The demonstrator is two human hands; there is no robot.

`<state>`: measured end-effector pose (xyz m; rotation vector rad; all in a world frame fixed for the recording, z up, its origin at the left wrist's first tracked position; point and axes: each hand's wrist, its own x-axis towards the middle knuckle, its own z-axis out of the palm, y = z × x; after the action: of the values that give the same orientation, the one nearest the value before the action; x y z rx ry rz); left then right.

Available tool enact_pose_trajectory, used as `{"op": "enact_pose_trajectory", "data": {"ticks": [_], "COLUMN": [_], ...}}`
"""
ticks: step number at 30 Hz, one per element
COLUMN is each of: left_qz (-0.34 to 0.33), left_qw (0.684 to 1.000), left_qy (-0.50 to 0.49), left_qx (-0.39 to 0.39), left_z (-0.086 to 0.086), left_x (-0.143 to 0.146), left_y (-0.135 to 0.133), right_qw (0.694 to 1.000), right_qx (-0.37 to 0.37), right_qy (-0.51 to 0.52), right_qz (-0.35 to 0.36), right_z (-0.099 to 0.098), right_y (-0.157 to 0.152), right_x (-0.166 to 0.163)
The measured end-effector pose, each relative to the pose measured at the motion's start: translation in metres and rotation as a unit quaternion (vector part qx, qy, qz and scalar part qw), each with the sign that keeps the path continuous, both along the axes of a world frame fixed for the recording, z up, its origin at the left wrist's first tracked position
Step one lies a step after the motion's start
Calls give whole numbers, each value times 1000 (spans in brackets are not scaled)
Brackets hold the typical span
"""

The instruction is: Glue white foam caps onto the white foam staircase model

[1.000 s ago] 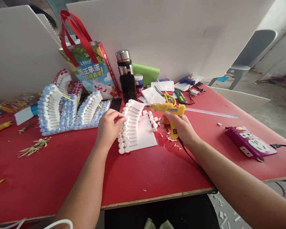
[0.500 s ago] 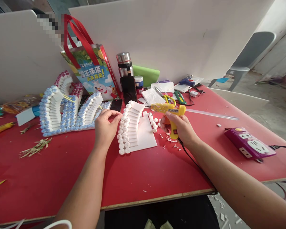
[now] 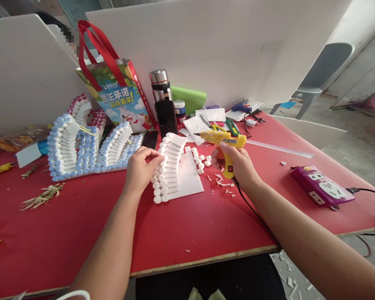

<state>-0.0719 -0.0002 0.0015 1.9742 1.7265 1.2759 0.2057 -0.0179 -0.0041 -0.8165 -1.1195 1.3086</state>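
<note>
My right hand (image 3: 237,160) is wrapped round a yellow hot glue gun (image 3: 229,143), its nozzle pointing left above the table and a clear glue stick (image 3: 281,148) sticking out of its back. My left hand (image 3: 143,166) is closed in a pinch, fingertips touching the row of small white rolls (image 3: 161,183) along the outer edge of a curved, stepped white model (image 3: 174,156). Whatever may be between those fingertips is hidden. The model stands on a flat white board (image 3: 190,181). Several loose white rolls (image 3: 201,160) lie right of it, below the nozzle.
Blue-and-white stepped models (image 3: 64,146) stand at left, by a bright carrier bag (image 3: 121,96). Behind are a steel flask (image 3: 158,79), a black phone (image 3: 166,116), green-handled cutters (image 3: 233,128) and a blue glue gun (image 3: 241,107). A purple power strip (image 3: 318,183) sits right. White scraps (image 3: 221,183) litter the red table.
My left hand has moved slightly right, its fingertips now over the white rolls. The glue gun has tipped slightly, with its nozzle now showing. The view has shifted a little.
</note>
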Motion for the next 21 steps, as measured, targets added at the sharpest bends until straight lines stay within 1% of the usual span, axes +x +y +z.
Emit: {"op": "enact_pose_trajectory", "data": {"ticks": [6, 10, 14, 16, 19, 21], "left_qz": [-8, -4, 14, -26, -141, -189], "left_qw": [1000, 1000, 998, 996, 985, 973], "left_qy": [-6, -11, 9, 27, 74, 120], "left_qx": [0, -3, 66, 81, 61, 55], "left_z": [0, 2, 13, 18, 22, 21], "left_x": [0, -1, 8, 20, 47, 67], "left_y": [0, -2, -9, -12, -10, -5], "right_qw": [1000, 1000, 997, 996, 994, 993], "right_qx": [5, -6, -3, 7, 16, 15], "right_qy": [-5, 18, 44, 55, 67, 72], "right_qz": [-6, -25, -57, -70, -84, -90], "right_z": [2, 4, 4, 4, 4, 3], "right_y": [0, 3, 8, 11, 14, 16], "right_x": [1, 4, 10, 13, 15, 16]}}
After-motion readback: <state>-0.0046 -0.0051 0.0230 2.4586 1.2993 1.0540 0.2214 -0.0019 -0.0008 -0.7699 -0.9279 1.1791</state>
